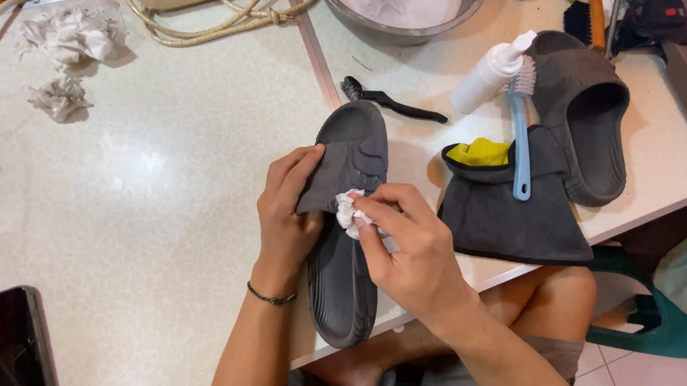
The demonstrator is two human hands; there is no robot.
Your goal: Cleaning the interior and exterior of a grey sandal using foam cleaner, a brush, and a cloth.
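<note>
Two slippers: one dark grey slipper (347, 217) lay under the hands at the near edge of the bench (157, 204); its mate (586, 129) sat well apart at the right, untouched.
Used wipes: crumpled tissues (67, 53) lay at the far left of the bench, a sign, I judged, that some wiping was already done.
Left hand (286, 213): its fingers (301, 170) were clenched over the left edge of the strap, pinning the slipper down.
Right hand (412, 250): its fingers were pinched on a small white wad of tissue (348, 213), pressed against the strap.
Progress: the strap was being wiped; whether the sole was finished could not be told, and the second slipper looked left to do.
Long axis: it ran away from the person, tilted slightly; one rounded end pointed toward the basin (396, 11), the other overhung the bench edge.
Right side: grey cloth (511, 217), blue brush (520, 125), white bottle (489, 74).
</note>
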